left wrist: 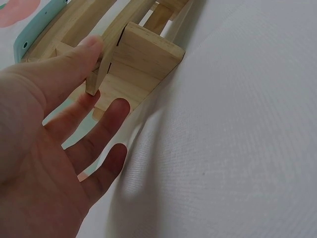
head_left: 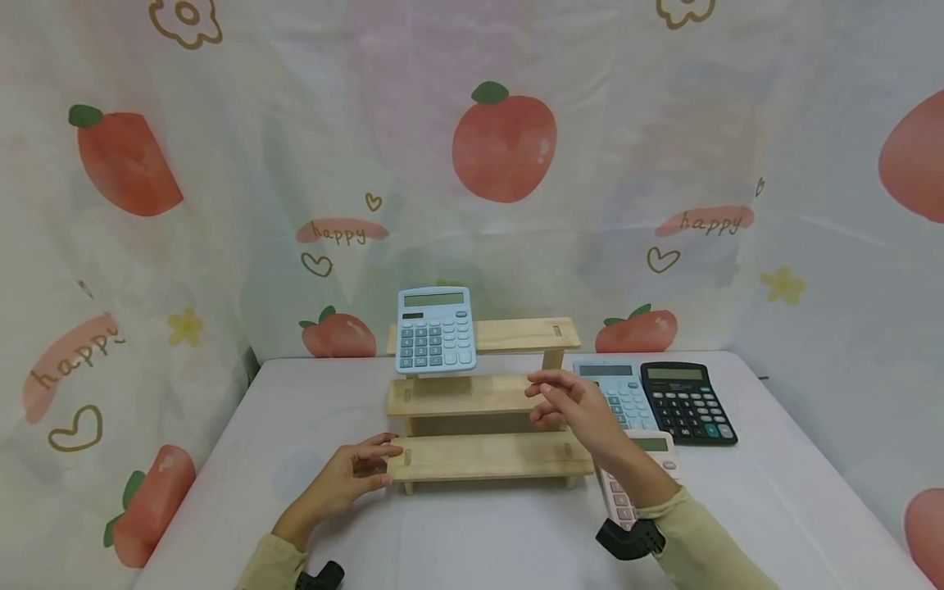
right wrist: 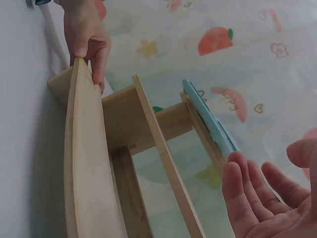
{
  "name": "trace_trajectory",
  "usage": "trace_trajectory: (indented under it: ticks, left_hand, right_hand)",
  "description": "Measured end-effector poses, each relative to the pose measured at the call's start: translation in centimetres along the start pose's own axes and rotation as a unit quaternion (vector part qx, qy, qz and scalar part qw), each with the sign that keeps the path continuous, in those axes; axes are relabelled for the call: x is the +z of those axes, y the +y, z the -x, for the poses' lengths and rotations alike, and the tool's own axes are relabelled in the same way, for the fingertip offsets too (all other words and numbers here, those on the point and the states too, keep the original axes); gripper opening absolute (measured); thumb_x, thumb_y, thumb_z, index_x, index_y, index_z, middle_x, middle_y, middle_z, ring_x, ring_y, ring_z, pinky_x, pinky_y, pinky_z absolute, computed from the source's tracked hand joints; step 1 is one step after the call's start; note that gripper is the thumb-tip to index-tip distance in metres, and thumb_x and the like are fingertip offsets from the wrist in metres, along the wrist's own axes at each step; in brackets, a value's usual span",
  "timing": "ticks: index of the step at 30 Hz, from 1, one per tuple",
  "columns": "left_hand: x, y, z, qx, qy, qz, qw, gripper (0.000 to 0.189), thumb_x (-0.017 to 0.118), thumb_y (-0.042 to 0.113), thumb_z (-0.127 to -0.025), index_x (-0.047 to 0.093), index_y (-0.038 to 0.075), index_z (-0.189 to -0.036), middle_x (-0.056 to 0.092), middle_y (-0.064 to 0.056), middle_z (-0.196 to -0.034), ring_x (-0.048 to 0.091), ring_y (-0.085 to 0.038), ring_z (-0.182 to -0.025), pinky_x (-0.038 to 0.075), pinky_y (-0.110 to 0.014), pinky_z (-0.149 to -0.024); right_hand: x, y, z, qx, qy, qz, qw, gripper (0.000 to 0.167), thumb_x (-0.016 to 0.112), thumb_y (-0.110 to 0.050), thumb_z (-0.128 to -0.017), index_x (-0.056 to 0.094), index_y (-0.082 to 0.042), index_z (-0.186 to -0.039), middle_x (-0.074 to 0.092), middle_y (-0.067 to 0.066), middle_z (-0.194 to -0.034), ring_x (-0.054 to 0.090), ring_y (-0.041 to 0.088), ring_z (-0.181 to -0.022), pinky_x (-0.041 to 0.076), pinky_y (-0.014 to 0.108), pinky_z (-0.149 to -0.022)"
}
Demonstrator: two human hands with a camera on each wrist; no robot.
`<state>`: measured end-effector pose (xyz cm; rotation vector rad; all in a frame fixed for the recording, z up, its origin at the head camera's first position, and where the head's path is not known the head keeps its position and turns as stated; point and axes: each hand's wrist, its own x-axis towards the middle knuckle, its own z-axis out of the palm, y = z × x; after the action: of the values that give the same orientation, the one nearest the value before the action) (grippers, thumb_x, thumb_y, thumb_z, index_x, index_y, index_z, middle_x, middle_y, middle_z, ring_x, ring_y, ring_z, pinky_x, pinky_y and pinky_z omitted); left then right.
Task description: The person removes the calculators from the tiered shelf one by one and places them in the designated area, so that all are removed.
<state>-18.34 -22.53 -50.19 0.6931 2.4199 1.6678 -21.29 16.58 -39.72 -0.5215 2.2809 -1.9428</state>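
Note:
A three-tier wooden stand [head_left: 487, 457] is on the white table. My left hand [head_left: 344, 475] pinches the left end of its lowest board, thumb on one face and index finger on the other in the left wrist view; the remaining fingers [left wrist: 111, 114] are spread apart from it. On the top tier, at the left, a light blue calculator [head_left: 435, 332] leans back, its screen facing me. My right hand [head_left: 578, 410] hovers at the right end of the middle tier, holding nothing. In the right wrist view its fingers [right wrist: 237, 191] are loosely bent, thumb apart.
Right of the stand lie another light blue calculator [head_left: 634, 406], a black calculator [head_left: 689, 406] and a pale pink-and-white calculator [head_left: 656, 442], the last partly hidden under my right forearm. A fruit-printed curtain [head_left: 560, 270] surrounds the table [head_left: 472, 541] at the back and sides.

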Motion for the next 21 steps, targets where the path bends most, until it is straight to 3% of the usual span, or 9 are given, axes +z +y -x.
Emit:
trace_trajectory:
  ticks: [6, 12, 21]
  left_hand:
    - [0.0, -0.2, 0.0, 0.003, 0.001, -0.006, 1.0000, 0.042, 0.072, 0.015, -0.094, 0.064, -0.003, -0.132, 0.044, -0.035, -0.151, 0.052, 0.007, -0.123, 0.052, -0.019, -0.096]
    - [0.1, -0.2, -0.1, -0.009, -0.003, 0.002, 1.0000, 0.044, 0.073, 0.016, -0.093, 0.064, -0.001, -0.133, 0.043, -0.032, -0.153, 0.049, 0.013, -0.124, 0.051, -0.017, -0.097]
    - [0.0, -0.2, -0.1, 0.007, 0.000, -0.002, 1.0000, 0.042, 0.072, 0.013, -0.094, 0.064, -0.004, -0.132, 0.043, -0.035, -0.151, 0.054, 0.010, -0.119, 0.052, -0.020, -0.096]
  right_hand:
    - [0.4, -0.4, -1.0, -0.012, -0.006, -0.003, 0.9999, 0.037, 0.049, -0.019, -0.108, 0.053, 0.007, -0.134, 0.056, 0.032, -0.122, 0.071, 0.017, -0.084, 0.060, 0.024, -0.077]
    - [1.0, -0.5, -2.1, -0.012, -0.026, -0.005, 0.9996, 0.038, 0.051, -0.019, -0.107, 0.053, 0.005, -0.136, 0.053, 0.036, -0.130, 0.071, 0.019, -0.093, 0.060, 0.024, -0.081]
    - [2.7, -1.0, -4.0, 0.005, -0.036, 0.012, 0.9993, 0.041, 0.050, -0.016, -0.107, 0.049, -0.001, -0.144, 0.056, 0.029, -0.138, 0.069, 0.032, -0.109, 0.060, 0.032, -0.089]
